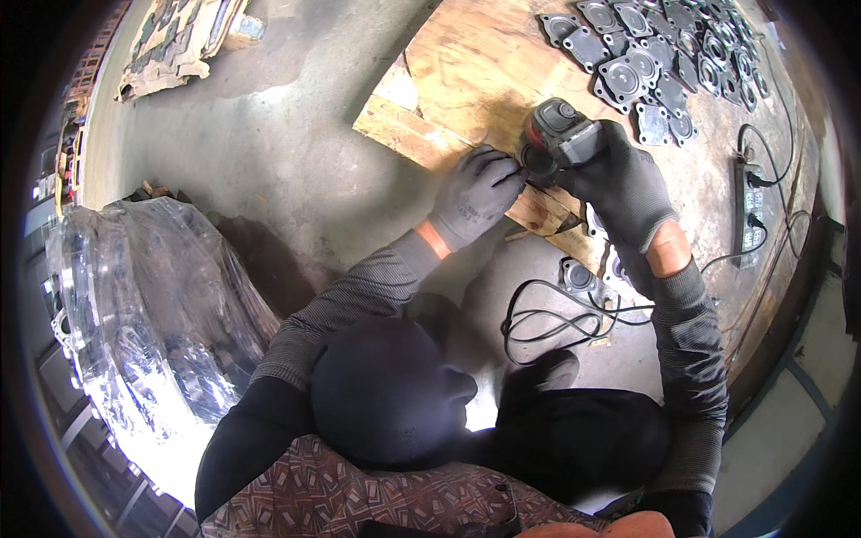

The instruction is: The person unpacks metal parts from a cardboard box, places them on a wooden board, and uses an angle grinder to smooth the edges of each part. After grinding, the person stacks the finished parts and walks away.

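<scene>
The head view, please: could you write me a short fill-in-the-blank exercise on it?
1. Both hands wear grey ____.
2. The right hand grips a grey and red power ____.
3. The left hand rests on a worn ____ board.
4. The dark square metal plates lie on the ____ side.

Missing: gloves; tool; wooden; right

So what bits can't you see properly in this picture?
Head view only:
- Disc end of the grinder: covered by the left hand.
- Grinder's grip: wrapped by the right hand.
- The piece being ground: hidden under both gloves.
- Metal plates: far ones too small and bent by the rim.
- Power strip: its sockets are too small.
</scene>
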Action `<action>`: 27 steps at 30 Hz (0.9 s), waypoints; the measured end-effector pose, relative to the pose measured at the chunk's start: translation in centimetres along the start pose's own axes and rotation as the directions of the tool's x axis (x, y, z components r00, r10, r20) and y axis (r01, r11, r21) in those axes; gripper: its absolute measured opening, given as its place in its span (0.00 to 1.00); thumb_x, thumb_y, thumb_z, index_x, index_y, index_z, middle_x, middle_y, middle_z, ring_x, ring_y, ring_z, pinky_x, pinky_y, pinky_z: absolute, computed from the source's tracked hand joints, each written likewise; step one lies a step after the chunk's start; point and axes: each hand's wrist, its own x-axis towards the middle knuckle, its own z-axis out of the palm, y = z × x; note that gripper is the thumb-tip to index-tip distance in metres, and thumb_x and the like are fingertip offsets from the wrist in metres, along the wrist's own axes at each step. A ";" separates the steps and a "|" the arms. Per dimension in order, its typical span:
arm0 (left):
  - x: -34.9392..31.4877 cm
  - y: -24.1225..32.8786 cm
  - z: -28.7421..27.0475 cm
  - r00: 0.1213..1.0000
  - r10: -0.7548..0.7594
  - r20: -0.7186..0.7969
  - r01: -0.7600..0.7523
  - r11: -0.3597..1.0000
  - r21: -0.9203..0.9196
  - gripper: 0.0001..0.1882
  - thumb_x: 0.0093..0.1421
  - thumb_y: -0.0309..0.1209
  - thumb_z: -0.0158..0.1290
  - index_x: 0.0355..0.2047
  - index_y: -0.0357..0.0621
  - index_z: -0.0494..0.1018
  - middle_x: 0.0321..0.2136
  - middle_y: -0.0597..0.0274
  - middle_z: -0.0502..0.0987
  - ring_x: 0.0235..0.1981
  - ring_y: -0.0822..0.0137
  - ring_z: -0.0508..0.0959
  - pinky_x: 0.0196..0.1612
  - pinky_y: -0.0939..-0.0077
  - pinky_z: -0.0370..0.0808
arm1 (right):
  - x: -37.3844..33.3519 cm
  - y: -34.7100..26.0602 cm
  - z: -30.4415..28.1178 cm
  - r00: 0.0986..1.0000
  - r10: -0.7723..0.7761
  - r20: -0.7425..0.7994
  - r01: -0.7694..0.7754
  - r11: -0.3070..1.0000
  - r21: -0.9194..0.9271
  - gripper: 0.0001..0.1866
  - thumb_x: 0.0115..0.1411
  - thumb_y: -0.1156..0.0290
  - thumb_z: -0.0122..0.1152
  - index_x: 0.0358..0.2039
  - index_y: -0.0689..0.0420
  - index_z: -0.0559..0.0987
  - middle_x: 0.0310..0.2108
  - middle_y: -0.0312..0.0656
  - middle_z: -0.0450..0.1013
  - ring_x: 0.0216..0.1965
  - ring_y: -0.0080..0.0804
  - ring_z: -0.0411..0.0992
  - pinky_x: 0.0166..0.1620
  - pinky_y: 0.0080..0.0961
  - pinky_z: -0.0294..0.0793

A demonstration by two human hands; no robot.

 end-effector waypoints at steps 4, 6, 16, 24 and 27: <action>-0.1 0.0 0.0 1.000 0.006 -0.003 -0.006 1.000 -0.028 0.09 0.58 0.27 0.67 0.40 0.47 0.86 0.44 0.65 0.82 0.51 0.58 0.83 0.55 0.61 0.82 | 0.2 0.4 0.4 1.000 -0.018 -0.018 0.016 0.994 -0.106 0.35 0.56 0.54 0.84 0.58 0.58 0.79 0.46 0.52 0.87 0.49 0.50 0.87 0.52 0.40 0.84; -0.1 0.0 0.0 1.000 0.010 -0.019 -0.011 0.999 -0.030 0.10 0.58 0.26 0.67 0.41 0.47 0.87 0.45 0.64 0.82 0.52 0.58 0.83 0.56 0.61 0.82 | 0.1 1.3 0.2 0.999 -0.007 -0.044 0.006 1.000 -0.023 0.34 0.56 0.57 0.83 0.58 0.58 0.79 0.46 0.51 0.87 0.48 0.46 0.87 0.52 0.38 0.84; -0.4 -0.1 -0.8 0.998 -0.014 0.066 0.019 0.997 -0.076 0.17 0.59 0.28 0.68 0.49 0.49 0.85 0.55 0.66 0.81 0.58 0.56 0.80 0.63 0.58 0.80 | -3.9 5.5 -0.7 0.998 -0.016 -0.064 0.027 0.985 0.169 0.37 0.54 0.54 0.82 0.59 0.58 0.77 0.45 0.56 0.87 0.50 0.58 0.86 0.52 0.45 0.84; -1.7 -1.1 0.1 0.978 -0.019 0.210 0.025 0.999 -0.024 0.15 0.62 0.25 0.64 0.50 0.46 0.85 0.56 0.61 0.81 0.57 0.57 0.80 0.60 0.59 0.79 | -6.0 5.6 0.3 0.996 0.086 0.014 -0.087 0.984 0.158 0.30 0.58 0.62 0.80 0.58 0.59 0.79 0.45 0.47 0.87 0.49 0.33 0.85 0.53 0.36 0.84; -2.1 -1.2 0.7 0.997 0.059 0.048 -0.056 0.997 -0.055 0.14 0.67 0.29 0.60 0.51 0.40 0.86 0.55 0.57 0.84 0.57 0.52 0.81 0.60 0.55 0.79 | -5.7 5.1 0.0 0.997 0.060 0.052 -0.069 0.979 0.194 0.30 0.60 0.59 0.80 0.58 0.58 0.79 0.47 0.51 0.86 0.50 0.40 0.85 0.53 0.40 0.83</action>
